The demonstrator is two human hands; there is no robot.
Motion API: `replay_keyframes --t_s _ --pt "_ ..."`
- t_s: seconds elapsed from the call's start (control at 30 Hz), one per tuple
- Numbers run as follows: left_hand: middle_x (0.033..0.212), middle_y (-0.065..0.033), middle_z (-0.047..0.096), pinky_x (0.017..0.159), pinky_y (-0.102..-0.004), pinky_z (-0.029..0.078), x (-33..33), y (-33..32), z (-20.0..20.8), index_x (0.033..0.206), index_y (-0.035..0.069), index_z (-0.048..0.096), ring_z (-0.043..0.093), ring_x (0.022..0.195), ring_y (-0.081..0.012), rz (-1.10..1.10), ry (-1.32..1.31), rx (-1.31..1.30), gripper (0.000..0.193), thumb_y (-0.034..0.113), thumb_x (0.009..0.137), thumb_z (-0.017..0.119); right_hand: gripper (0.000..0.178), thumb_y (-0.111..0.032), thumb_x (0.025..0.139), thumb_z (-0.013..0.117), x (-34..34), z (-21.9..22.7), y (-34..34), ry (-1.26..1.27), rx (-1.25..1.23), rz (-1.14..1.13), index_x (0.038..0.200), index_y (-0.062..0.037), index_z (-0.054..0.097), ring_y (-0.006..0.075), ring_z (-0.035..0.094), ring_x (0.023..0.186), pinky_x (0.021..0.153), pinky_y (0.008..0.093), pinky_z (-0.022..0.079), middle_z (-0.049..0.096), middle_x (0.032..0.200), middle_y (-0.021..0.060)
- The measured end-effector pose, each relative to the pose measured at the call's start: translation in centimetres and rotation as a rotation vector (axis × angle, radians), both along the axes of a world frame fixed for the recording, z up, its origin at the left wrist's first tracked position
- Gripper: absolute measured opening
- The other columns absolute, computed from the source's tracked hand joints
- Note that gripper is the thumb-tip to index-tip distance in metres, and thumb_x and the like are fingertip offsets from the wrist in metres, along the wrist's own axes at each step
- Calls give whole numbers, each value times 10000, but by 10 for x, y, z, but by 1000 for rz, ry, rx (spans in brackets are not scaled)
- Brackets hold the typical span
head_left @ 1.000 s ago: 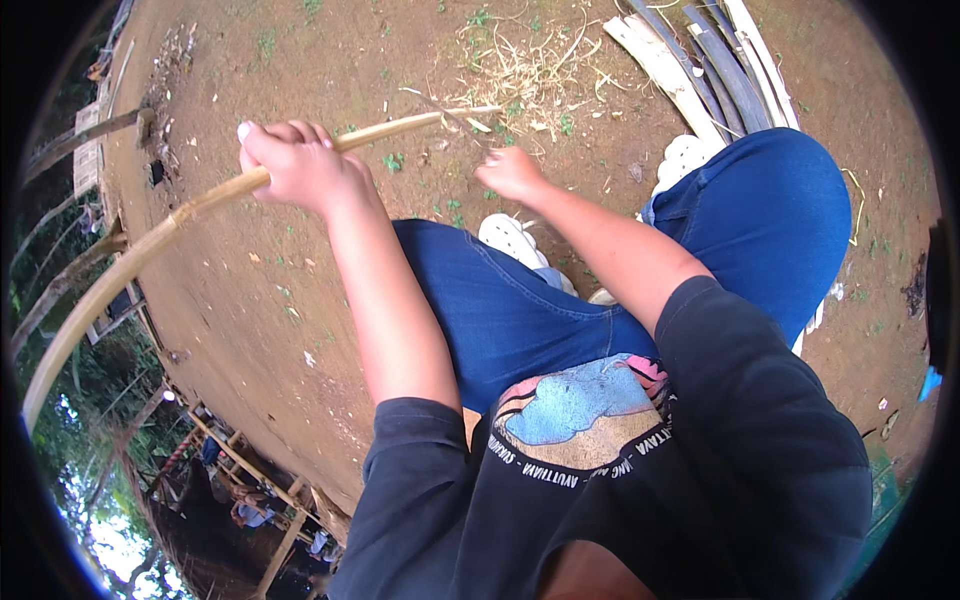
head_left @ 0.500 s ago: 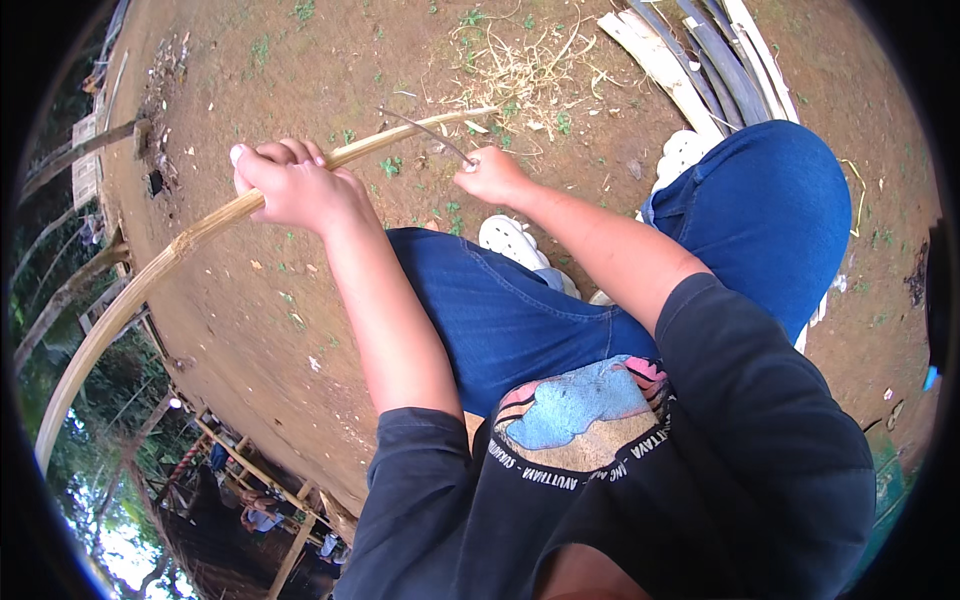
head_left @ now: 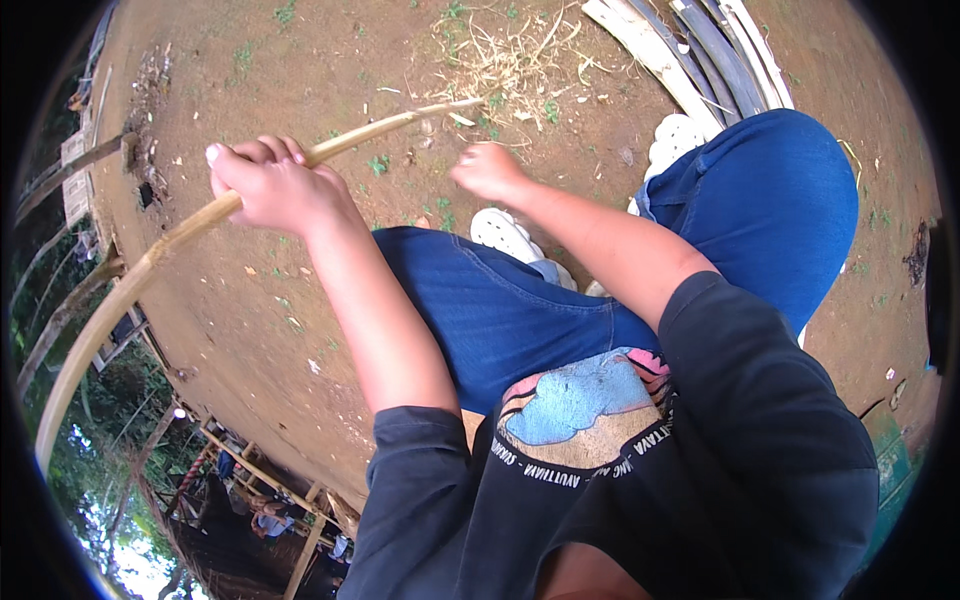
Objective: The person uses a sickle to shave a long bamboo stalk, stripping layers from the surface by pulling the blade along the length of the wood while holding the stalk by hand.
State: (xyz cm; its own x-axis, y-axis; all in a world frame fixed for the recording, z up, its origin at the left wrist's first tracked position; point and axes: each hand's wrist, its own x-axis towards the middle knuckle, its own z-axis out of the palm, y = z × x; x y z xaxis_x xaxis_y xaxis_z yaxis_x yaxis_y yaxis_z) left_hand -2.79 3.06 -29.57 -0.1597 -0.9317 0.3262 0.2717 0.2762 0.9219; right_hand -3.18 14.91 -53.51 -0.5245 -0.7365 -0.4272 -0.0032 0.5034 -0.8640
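A long pale wooden pole (head_left: 150,262) with a peeled-looking surface slants from the lower left up to the top middle. My left hand (head_left: 275,185) is wrapped round it, with its thin far end beyond my grip. Just right of that end, my right hand (head_left: 490,172) is closed and smeared by motion. The thin dark knife it held in the earlier frame does not show clearly now. My right hand is apart from the pole.
Pale curled shavings (head_left: 505,55) lie on the brown dirt ground ahead. Split dark and pale strips (head_left: 715,60) are stacked at the upper right. My white clogs (head_left: 505,235) are near my bent knees. A wooden shelter (head_left: 260,470) stands at lower left, where a person (head_left: 270,520) is visible.
My left hand and the pole have shifted slightly left and up. My right hand stays at nearly the same spot, turned a little, and the knife blade no longer shows beside the pole.
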Motion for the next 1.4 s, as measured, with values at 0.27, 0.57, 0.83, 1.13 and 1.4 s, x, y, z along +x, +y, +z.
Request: replay_keyframes --t_s 0.27,0.57,0.83,1.13,1.4 --pt "487 32 270 363 -251 226 -1 -4 4 640 118 281 278 396 -80 87 -1 61 348 161 942 449 269 -270 727 599 0 46 -7 -204 -81 -81 740 -6 650 317 655 683 649 401 512 653 729 188" --pt "487 29 276 357 -253 228 8 -12 2 642 118 280 282 390 -82 118 -13 38 334 155 932 441 235 -259 740 565 12 92 -13 -247 -91 -14 717 -41 650 315 668 750 705 393 534 672 772 185" --pt "486 33 279 335 -242 237 10 -9 -3 637 113 275 273 378 -73 76 6 49 350 160 945 433 268 -264 769 559 -9 -3 -1 -3 65 67 779 -23 675 326 653 751 753 388 530 672 819 184" --pt "491 34 270 361 -241 214 13 -13 -2 660 121 279 266 397 -74 213 12 132 323 160 933 447 251 -256 734 579 1 38 -13 13 -36 5 723 -17 655 342 648 703 687 400 520 656 723 176" --pt "495 30 271 372 -248 220 16 -19 -3 661 118 273 260 400 -80 165 11 87 329 172 933 452 254 -266 736 582 17 89 -21 -165 -111 9 731 -23 653 323 650 665 693 391 524 654 699 177"
